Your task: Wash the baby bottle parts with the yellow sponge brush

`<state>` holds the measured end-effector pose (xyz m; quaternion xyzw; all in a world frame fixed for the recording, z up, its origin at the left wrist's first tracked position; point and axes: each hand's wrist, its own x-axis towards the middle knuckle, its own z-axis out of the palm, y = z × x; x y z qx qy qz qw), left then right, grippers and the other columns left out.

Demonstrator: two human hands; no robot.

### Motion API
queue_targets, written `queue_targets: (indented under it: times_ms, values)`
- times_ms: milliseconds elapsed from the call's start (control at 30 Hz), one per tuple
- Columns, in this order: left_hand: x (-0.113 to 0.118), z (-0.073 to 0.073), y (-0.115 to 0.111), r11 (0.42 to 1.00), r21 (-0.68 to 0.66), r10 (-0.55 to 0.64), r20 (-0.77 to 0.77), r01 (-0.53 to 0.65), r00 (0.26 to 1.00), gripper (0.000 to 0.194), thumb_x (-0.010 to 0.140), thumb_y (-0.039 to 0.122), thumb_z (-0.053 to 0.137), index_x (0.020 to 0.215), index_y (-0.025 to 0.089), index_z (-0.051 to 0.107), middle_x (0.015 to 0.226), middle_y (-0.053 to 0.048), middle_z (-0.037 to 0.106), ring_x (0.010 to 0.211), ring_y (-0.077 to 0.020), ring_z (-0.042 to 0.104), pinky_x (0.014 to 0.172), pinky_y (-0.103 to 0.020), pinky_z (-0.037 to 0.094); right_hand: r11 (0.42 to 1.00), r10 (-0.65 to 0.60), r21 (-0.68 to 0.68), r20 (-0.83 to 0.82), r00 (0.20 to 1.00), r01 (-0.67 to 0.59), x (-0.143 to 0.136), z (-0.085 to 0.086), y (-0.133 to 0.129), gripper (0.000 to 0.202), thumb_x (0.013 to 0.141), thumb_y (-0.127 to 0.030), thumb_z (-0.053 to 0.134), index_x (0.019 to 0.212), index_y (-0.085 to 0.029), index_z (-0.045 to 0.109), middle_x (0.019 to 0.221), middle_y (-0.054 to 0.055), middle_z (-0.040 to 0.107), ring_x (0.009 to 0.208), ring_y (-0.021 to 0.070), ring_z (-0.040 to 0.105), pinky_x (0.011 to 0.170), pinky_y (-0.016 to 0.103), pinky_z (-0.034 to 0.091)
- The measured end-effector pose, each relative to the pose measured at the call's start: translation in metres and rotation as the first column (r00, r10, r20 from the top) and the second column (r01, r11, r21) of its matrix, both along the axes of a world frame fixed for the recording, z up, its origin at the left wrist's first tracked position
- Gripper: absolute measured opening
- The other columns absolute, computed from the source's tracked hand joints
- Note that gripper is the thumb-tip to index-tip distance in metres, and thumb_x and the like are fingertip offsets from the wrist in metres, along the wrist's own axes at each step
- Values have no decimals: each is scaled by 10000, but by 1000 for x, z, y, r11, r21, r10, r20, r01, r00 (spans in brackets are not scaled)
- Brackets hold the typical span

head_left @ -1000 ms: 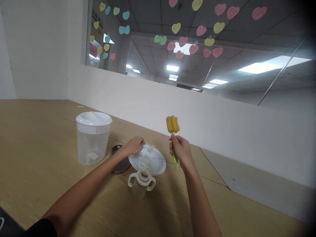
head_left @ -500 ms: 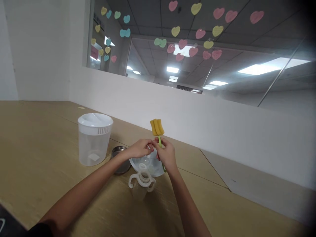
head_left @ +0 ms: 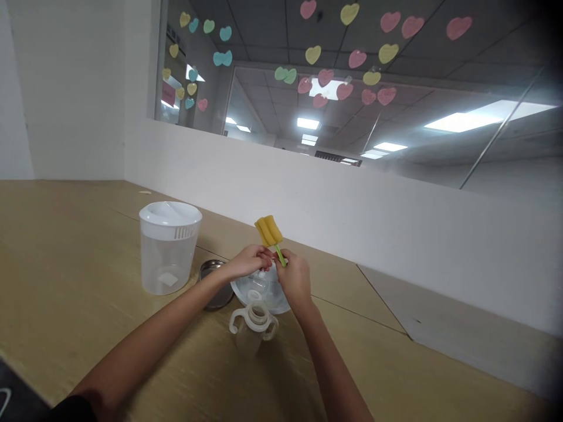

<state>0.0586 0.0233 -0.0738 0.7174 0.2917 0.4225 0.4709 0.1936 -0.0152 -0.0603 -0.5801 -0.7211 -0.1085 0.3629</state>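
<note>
My right hand (head_left: 294, 281) is closed round the green handle of a bottle brush (head_left: 269, 230) with a yellow sponge head, which tilts up and to the left. Close beside it, my left hand (head_left: 253, 261) has its fingers pinched together near the handle; whatever they hold is too small or hidden to name. Both hands hover over a translucent bowl (head_left: 280, 302), with a clear piece partly visible in it. In front of the bowl, a baby bottle (head_left: 249, 340) with two side handles stands upright, its mouth uncovered.
A clear plastic pitcher (head_left: 165, 258) with a white lid stands to the left on the wooden table (head_left: 79, 264). Between it and the bowl lies a round metal tin (head_left: 217, 298), partly behind my left forearm. A white wall (head_left: 246, 181) with a window rises behind.
The brush has tipped to the left, its sponge head now leaning over my left hand. My right hand has turned with it. The bottle and bowl have stayed put.
</note>
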Motion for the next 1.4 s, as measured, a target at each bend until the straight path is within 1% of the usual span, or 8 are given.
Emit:
queue_targets:
  times_ms: [100, 233, 433, 633, 833, 1133, 1267, 1400]
  values:
    - [-2, -1, 1, 995, 95, -12, -41, 16, 999, 146, 694, 194, 491, 761, 102, 581, 608, -13, 549, 556, -102, 494, 548, -216, 381, 999, -33, 13, 35, 999, 33, -1, -2, 0, 162, 782, -148, 493, 708, -165, 636, 664, 58, 656, 601, 158, 577, 524, 224, 301]
    - [-8, -4, 7, 980, 199, 70, -205, -29, 976, 327, 742, 413, 505, 714, 108, 619, 577, -17, 560, 507, -103, 469, 486, -213, 327, 994, 80, -62, -127, 989, -88, 0, -1, 2, 145, 751, -163, 508, 770, -169, 651, 650, 27, 644, 586, 146, 567, 546, 211, 349]
    - [-16, -2, 12, 977, 139, 174, -82, -161, 981, 250, 750, 307, 448, 813, 122, 604, 637, -27, 625, 664, -146, 575, 654, -246, 421, 985, 170, 37, -244, 955, -166, 8, 20, -9, 315, 812, -356, 416, 821, -149, 652, 775, 54, 635, 714, 168, 563, 645, 241, 381]
    - [-17, 8, 6, 985, 127, 108, 70, -117, 992, 216, 772, 301, 439, 842, 126, 546, 681, -42, 638, 713, -159, 589, 730, -287, 419, 929, 82, -358, -43, 996, -92, 16, 23, -14, 484, 899, -391, 283, 656, -147, 623, 560, 40, 564, 538, 146, 517, 537, 234, 308]
    - [-18, 9, 4, 981, 170, 86, 28, -90, 996, 228, 792, 324, 428, 852, 138, 545, 674, -28, 632, 706, -152, 581, 718, -276, 411, 915, -64, -400, -4, 998, 57, 29, 19, -4, 385, 897, -379, 321, 672, -152, 535, 656, 77, 590, 605, 168, 529, 547, 243, 302]
    - [-10, 2, 2, 945, 275, 205, -77, -177, 976, 349, 833, 415, 375, 821, 133, 581, 537, 25, 505, 518, -119, 521, 540, -226, 373, 888, 92, -434, -151, 984, -149, 28, 19, -17, 228, 877, -413, 311, 763, -216, 306, 708, 19, 498, 650, 167, 500, 601, 264, 362]
    - [-11, -1, 4, 926, 305, 262, -90, -223, 961, 365, 832, 423, 388, 866, 133, 606, 512, 16, 538, 532, -125, 526, 541, -220, 369, 883, 149, -391, -289, 946, -258, 30, 20, -15, 90, 797, -269, 393, 767, -213, 329, 725, -13, 469, 620, 131, 465, 560, 239, 370]
    - [-14, 0, 6, 916, 305, 298, -86, -259, 951, 356, 833, 378, 369, 899, 134, 621, 506, 16, 551, 520, -120, 518, 542, -218, 373, 877, 278, -275, -380, 882, -394, 32, 24, -14, 146, 803, -353, 398, 803, -207, 401, 681, -41, 473, 500, 93, 449, 477, 207, 354]
